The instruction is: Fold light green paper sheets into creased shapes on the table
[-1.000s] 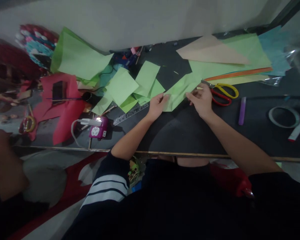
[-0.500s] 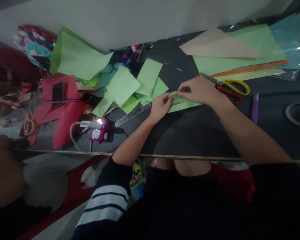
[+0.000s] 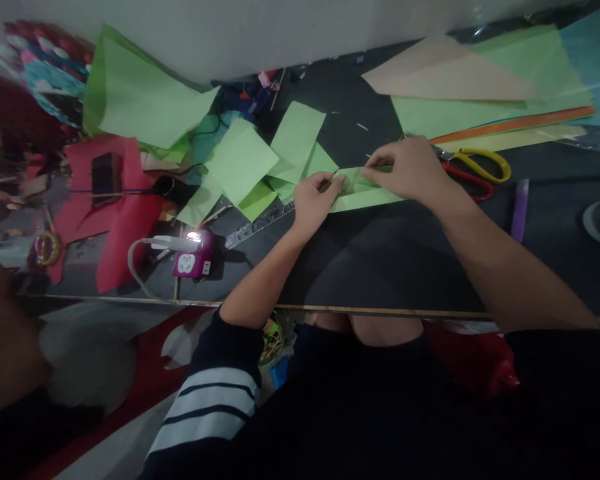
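Observation:
A light green strip of paper (image 3: pixel 353 200) lies on the dark tabletop under both of my hands. My left hand (image 3: pixel 314 203) is closed on its left end, thumb and fingers pinching it. My right hand (image 3: pixel 413 170) has its thumb and bent fingers pinched at the upper edge of the strip, covering its right part. Scissors with yellow and red handles (image 3: pixel 480 163) lie just right of my right hand, their blades partly hidden behind it. Several cut green paper pieces (image 3: pixel 245 163) and a clear ruler (image 3: pixel 260 223) are left of my left hand.
A purple power adapter (image 3: pixel 194 257) with a white plug sits near the front edge. Red paper (image 3: pixel 125 233) lies farther left. Large sheets (image 3: pixel 445 73) are at the back right. A purple stick (image 3: pixel 520 210) lies at the right. Another person's blurred arm (image 3: pixel 10 333) is at far left.
My right hand has moved right along the strip, away from my left hand, and more of the paper shows flat between them. The camera view has shifted slightly.

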Motion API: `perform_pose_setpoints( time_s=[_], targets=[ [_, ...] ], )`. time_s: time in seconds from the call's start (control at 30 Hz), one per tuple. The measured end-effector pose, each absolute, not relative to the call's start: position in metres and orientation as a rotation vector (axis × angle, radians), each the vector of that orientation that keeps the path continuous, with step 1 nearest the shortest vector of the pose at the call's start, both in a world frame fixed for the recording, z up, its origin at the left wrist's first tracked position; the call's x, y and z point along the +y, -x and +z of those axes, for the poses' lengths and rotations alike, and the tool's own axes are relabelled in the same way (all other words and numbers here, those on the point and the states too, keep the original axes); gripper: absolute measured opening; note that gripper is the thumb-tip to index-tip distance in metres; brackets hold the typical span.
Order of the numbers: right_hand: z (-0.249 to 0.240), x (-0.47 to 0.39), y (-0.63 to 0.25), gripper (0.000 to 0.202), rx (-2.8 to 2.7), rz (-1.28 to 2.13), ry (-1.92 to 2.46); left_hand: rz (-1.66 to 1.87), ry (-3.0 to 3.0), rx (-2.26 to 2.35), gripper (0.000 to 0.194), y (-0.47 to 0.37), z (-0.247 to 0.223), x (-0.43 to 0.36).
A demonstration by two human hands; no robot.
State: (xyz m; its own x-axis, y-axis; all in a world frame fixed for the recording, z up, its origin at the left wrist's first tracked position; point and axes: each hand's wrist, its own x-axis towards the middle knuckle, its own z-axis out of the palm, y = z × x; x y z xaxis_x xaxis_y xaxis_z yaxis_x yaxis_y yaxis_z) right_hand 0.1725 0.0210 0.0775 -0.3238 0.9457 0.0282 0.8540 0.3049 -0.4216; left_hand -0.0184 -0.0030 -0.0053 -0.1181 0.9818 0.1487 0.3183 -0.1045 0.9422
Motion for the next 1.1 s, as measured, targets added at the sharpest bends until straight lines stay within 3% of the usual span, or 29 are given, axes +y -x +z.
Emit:
perform_pose_setpoints(
  time_s=[0.27,0.5,0.8,1.1],
  targets=[
    [0.087,0.013,-0.167,0.014,-2.148,0.445,1.617,1.308,-1.304,1.131,0.034,0.023,-0.004,-0.003],
    [0.097,0.013,-0.175,0.009,-1.792,0.918,1.445,1.334,-1.187,1.134,0.037,0.039,0.006,-0.001],
    [0.123,0.003,-0.190,0.010,-1.717,1.007,1.199,1.448,-1.106,0.924,0.051,0.046,0.035,-0.014],
    [0.117,0.003,-0.187,0.011,-1.907,0.770,1.336,1.375,-1.284,1.077,0.031,0.048,0.027,-0.005]
  ],
)
